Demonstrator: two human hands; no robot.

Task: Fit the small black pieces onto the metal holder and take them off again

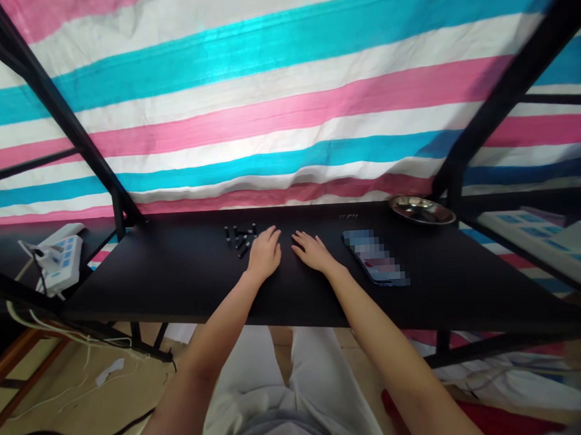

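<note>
My left hand (pixel 265 250) lies flat on the black table (pixel 177 288), fingers stretched out, holding nothing. Just left of it are several small dark cylinders (pixel 244 246), some upright and some lying down; the hand may hide part of this group. My right hand (pixel 312 250) also rests flat on the tabletop with its fingers spread and nothing in it. To its right lies a phone-like flat object (pixel 375 258), its surface blurred out. Farther back sits a short row of tiny pieces (pixel 348 216), too small to name.
A shiny round metal dish (pixel 421 209) stands at the back right corner. At the left is a white power strip (pixel 64 265) with cables. Black metal posts (pixel 79 137) frame both sides, and a striped sheet (pixel 275 108) hangs behind the table.
</note>
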